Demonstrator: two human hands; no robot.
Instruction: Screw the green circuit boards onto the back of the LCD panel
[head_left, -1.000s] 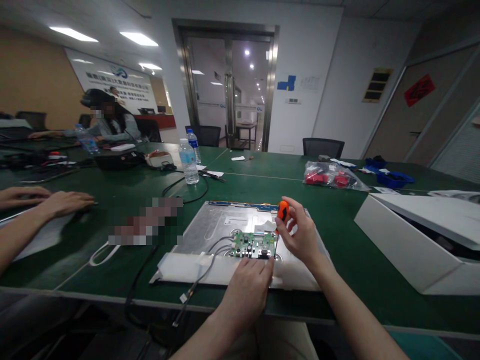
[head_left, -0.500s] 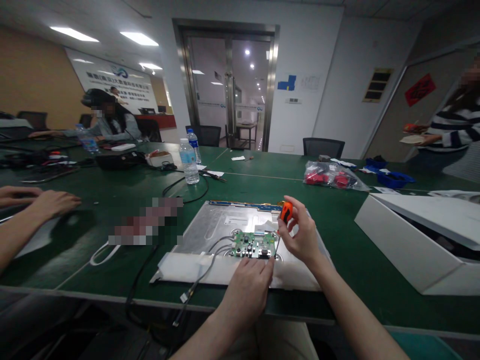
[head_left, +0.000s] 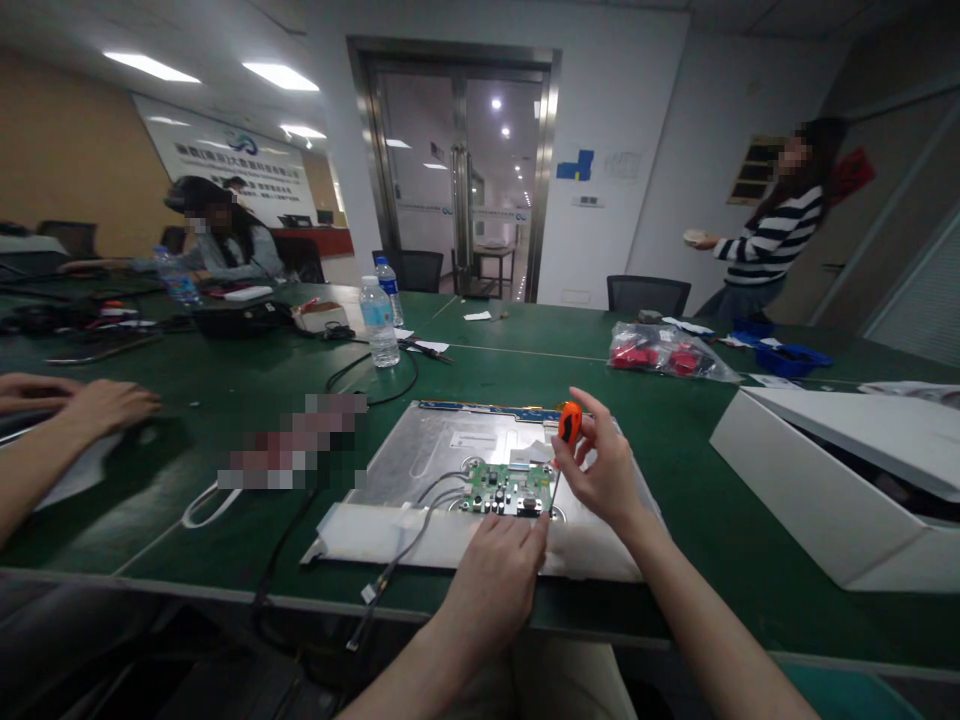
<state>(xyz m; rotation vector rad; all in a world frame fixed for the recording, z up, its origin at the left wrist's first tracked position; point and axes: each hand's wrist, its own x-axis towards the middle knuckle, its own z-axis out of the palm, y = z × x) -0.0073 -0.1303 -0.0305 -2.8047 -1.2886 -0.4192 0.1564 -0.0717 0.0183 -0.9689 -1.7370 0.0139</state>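
Observation:
A green circuit board [head_left: 499, 488] lies on the back of a flat display panel [head_left: 390, 470] on the table. My right hand [head_left: 606, 470] is closed around the orange-and-black handle of a screwdriver [head_left: 571, 424]. Its thin shaft points down to the board's right front corner. At the board's front edge rests my left hand [head_left: 501, 560], fingers bent and pressed together, the index fingertip beside the screwdriver's tip. Whatever those fingers may grip is hidden. Thin cables [head_left: 420, 535] with small white plugs run from the board's left side over the panel's front edge.
A white box [head_left: 817, 500] stands to the right, and a clear bag with red items [head_left: 667, 352] farther back. Water bottles [head_left: 379, 325] stand behind the panel. Another person's hand [head_left: 112, 405] is at the left. A person in stripes [head_left: 772, 240] stands at the back right.
The screwdriver handle has tilted very slightly left with my right hand. My left hand has stayed in place. The person in stripes has moved left, farther into view.

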